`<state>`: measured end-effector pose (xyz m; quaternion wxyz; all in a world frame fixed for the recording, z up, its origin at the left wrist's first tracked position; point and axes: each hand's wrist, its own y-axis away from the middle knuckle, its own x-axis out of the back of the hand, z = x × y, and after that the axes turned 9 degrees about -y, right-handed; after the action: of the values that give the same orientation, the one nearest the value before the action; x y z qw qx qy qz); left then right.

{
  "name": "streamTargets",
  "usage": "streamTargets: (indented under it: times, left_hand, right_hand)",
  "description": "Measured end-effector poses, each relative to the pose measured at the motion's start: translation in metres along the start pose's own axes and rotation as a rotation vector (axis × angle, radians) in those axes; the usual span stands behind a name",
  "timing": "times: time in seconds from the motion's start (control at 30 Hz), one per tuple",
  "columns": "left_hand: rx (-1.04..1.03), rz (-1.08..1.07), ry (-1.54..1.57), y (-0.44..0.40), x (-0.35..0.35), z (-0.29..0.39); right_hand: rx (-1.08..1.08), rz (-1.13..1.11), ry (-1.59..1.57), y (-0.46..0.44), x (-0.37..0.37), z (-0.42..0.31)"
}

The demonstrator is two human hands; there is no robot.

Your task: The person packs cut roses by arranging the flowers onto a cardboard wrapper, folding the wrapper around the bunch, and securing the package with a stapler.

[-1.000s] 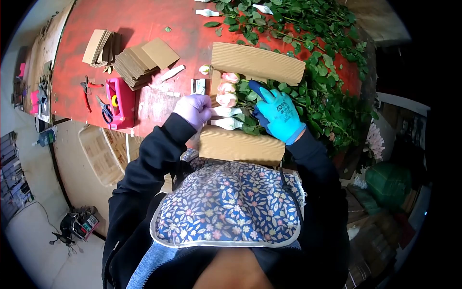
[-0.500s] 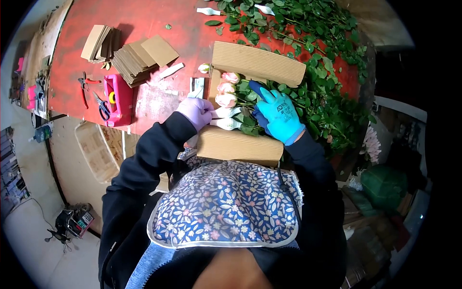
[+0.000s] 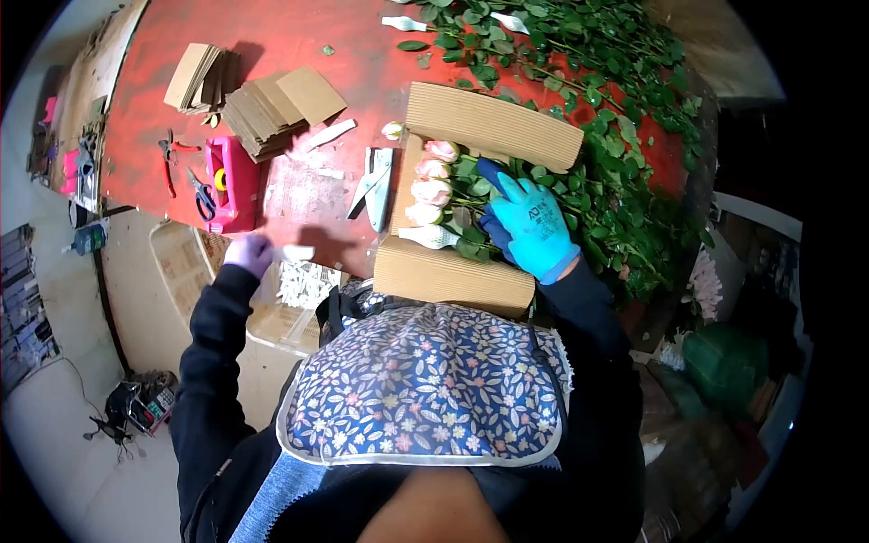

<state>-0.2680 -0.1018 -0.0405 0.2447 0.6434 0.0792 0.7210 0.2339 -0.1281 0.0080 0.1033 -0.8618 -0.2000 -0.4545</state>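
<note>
Pink roses (image 3: 431, 192) on cardboard (image 3: 453, 276), apparently being unsleeved: right hand (image 3: 536, 228) gripping them; left hand (image 3: 251, 254) closed left of cardboard, contents unclear; sleeved bud (image 3: 430, 237) wants gentle pull.

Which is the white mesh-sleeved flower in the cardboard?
On the red tabletop lies an open tan corrugated cardboard wrap. In it, beside the right hand in its bright blue glove, flower heads form a column. The white mesh-sleeved flower is nearest the blue floral apron; its neighbours show bare pink petals.
</note>
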Motion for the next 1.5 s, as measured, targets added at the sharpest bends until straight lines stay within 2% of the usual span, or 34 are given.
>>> streamTargets:
  times: [0.1,0.17,0.23,0.27,0.3,0.37,0.4,0.43,0.47,0.5,0.53,0.57,0.63,0.7,0.77,0.83,0.9,0.97,1.1,1.23,1.3,1.37,1.5]
  left_hand:
    - [0.196,-0.090,-0.164,0.059,-0.052,-0.072]
    - [0.427,-0.268,-0.270,0.091,-0.112,-0.145]
    - [0.718,-0.515,-0.462,0.111,-0.085,-0.098]
    - [0.791,-0.614,-0.467,0.116,-0.109,-0.124]
    - [0.741,-0.647,-0.550,0.110,-0.086,-0.092]
    - [0.484,-0.529,-0.423,0.092,-0.114,-0.134]
    - [0.441,-0.503,-0.314,0.067,-0.115,-0.129]
    - [0.277,-0.328,-0.208,0.050,-0.112,-0.112]
    - [0.128,-0.191,-0.035,0.032,-0.071,-0.052]
    - [-0.059,-0.049,-0.008,0.014,-0.044,-0.003]
    - [-0.145,0.010,0.169,-0.003,-0.014,0.049]
    - [-0.203,0.007,0.358,-0.015,0.012,0.096]
    - [-0.390,-0.004,0.423,-0.031,0.057,0.168]
    - [-0.466,-0.105,0.385,-0.044,0.073,0.201]
    - [-0.458,-0.255,0.316,-0.056,0.064,0.210]
    - [-0.481,-0.248,0.292,-0.062,0.053,0.210]
    - [-0.514,-0.245,0.300,-0.063,0.049,0.212]
    - [-0.550,-0.211,0.279,-0.065,0.051,0.217]
    - [-0.616,-0.046,0.288,-0.062,0.047,0.221]
    - [-0.525,0.044,0.271,-0.061,0.045,0.206]
    - [-0.481,0.178,0.186,-0.059,0.038,0.186]
    - [-0.283,0.247,0.131,-0.057,0.032,0.144]
    - [-0.012,-0.309,-0.229,-0.016,0.034,0.059]
  right_hand:
    - [-0.005,-0.006,-0.030,0.001,0.005,-0.001]
    - [-0.013,0.002,-0.078,-0.002,0.014,-0.006]
    - [-0.038,-0.088,-0.092,-0.001,0.029,-0.011]
    - [-0.001,-0.068,-0.042,0.002,0.033,-0.012]
    - [-0.006,-0.079,-0.033,0.004,0.041,-0.016]
    - [0.029,-0.002,0.129,0.003,0.063,-0.036]
    - [0.011,0.019,0.097,-0.001,0.077,-0.048]
    - [0.015,0.013,0.100,-0.002,0.083,-0.056]
    - [0.004,0.027,0.073,-0.002,0.087,-0.062]
    - [-0.008,0.042,0.045,-0.002,0.090,-0.069]
    - [-0.032,-0.106,0.036,-0.002,0.093,-0.075]
    - [0.019,-0.073,-0.144,0.004,0.081,-0.070]
    - [-0.003,-0.282,-0.195,0.000,0.058,-0.058]
    - [-0.058,-0.306,-0.033,-0.007,0.039,-0.052]
    - [-0.037,-0.301,-0.039,-0.010,0.026,-0.041]
    - [0.100,-0.190,-0.148,-0.014,0.015,-0.034]
    - [0.105,-0.204,-0.174,-0.017,0.008,-0.031]
    - [0.056,-0.279,-0.068,-0.021,0.007,-0.034]
    - [0.022,-0.346,-0.078,-0.020,0.001,-0.026]
    - [0.056,-0.380,-0.053,-0.018,-0.003,-0.024]
    - [0.051,-0.348,-0.059,-0.017,-0.003,-0.026]
    - [0.037,-0.349,-0.054,-0.014,-0.002,-0.028]
    - [0.012,-0.394,-0.006,-0.018,0.006,-0.035]
